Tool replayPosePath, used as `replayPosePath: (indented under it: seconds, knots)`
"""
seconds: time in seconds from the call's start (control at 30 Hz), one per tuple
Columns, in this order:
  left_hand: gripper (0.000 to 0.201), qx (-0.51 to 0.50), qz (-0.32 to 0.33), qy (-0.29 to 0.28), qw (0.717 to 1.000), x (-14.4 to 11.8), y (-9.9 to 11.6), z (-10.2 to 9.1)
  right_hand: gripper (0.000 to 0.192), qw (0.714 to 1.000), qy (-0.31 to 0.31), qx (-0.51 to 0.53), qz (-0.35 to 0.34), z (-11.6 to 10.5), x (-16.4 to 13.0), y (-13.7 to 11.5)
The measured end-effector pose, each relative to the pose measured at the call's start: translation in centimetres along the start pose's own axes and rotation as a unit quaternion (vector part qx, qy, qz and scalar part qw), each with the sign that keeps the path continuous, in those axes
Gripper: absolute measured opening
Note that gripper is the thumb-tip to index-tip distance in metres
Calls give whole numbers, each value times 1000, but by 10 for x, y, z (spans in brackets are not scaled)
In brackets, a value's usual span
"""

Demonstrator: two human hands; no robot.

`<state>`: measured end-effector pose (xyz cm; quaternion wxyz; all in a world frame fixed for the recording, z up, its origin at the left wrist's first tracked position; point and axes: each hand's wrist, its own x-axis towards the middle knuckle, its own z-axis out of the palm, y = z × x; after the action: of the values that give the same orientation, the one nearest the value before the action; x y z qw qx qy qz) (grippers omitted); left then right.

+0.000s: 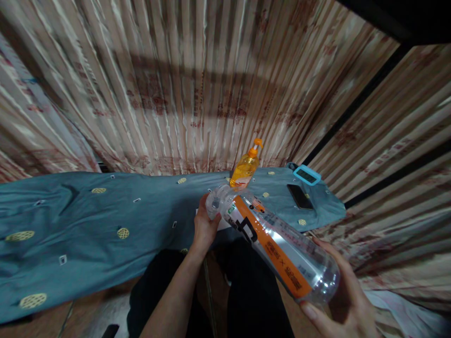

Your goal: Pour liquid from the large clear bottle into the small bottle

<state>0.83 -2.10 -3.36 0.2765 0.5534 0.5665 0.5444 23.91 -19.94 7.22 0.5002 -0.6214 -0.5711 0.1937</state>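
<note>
A large clear plastic bottle (278, 244) with an orange and silver label lies tilted across my view, its base toward the lower right. My right hand (347, 295) grips the base end, thumb below and fingers above. At the far, clear end, my left hand (206, 225) is closed around the plastic; most of its fingers are hidden behind it. I cannot tell whether that end is only the bottle's shoulder and neck or includes a separate clear piece. No liquid is visible inside. Just beyond stands an orange pump bottle (244, 170) with yellow liquid.
A teal patterned cloth (151, 216) covers the long surface before me. On its right lie a dark phone (299, 196) and a blue-framed digital clock (307, 175). Something white and flat (224, 223) shows under the bottle. Pleated curtains (169, 84) hang behind; dark bars (355, 108) cross at right.
</note>
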Motion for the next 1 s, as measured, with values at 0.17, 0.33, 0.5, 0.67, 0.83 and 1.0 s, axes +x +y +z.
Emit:
replayPosePath:
  seconds: [0.17, 0.33, 0.5, 0.67, 0.83, 1.0]
  knots:
    - [69, 2, 2, 6, 1000, 0, 0, 1, 77, 1000, 3, 29, -8, 1, 0, 2]
    - [68, -3, -6, 4, 1000, 0, 3, 2, 75, 999, 17, 49, -1, 5, 0, -2]
    - [69, 1, -8, 10, 1000, 0, 4, 1, 73, 998, 16, 59, -2, 6, -1, -2]
    - [69, 5, -8, 4, 1000, 1, 4, 1, 77, 995, -43, -28, -80, -12, 4, 16]
    - [71, 12, -17, 6, 1000, 0, 3, 1, 77, 996, -49, -5, -68, -12, 5, 16]
    - [71, 4, -9, 11, 1000, 0, 3, 2, 77, 997, -48, 4, -62, -6, 4, 12]
